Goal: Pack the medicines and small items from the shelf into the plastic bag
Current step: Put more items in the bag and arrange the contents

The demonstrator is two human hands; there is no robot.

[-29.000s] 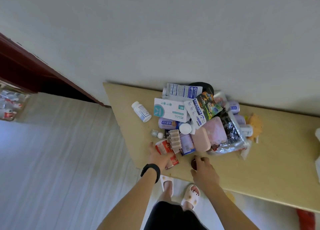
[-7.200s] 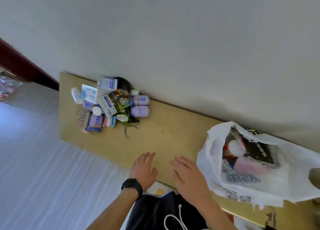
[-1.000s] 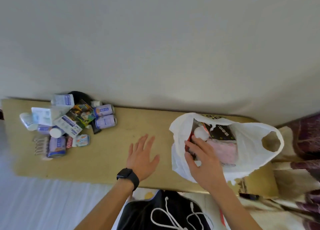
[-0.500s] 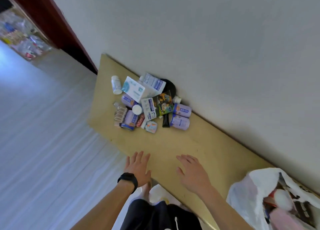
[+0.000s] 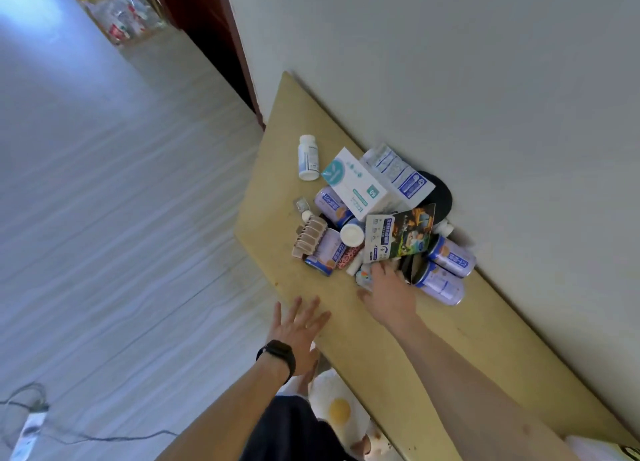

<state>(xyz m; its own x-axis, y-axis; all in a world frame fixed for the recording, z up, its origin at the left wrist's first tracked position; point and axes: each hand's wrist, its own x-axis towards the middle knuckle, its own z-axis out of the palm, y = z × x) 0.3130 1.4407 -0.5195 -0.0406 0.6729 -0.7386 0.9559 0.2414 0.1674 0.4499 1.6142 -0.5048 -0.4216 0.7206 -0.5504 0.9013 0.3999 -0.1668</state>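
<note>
- Pile of medicines lies near the shelf's left end, against the wall.
- Right hand reaches into the pile's near side under a colourful pouch; its fingertips are hidden, so its grip can't be told.
- Left hand is spread at the front edge, holding nothing.

shelf: wooden, against wall | medicine pile: white bottle lying at far end, teal-white box, printed packet, purple cans | right hand: fingertips at pile's near edge below packet, grip unclear | left hand: flat, fingers spread at shelf's front edge, black watch on wrist
</note>
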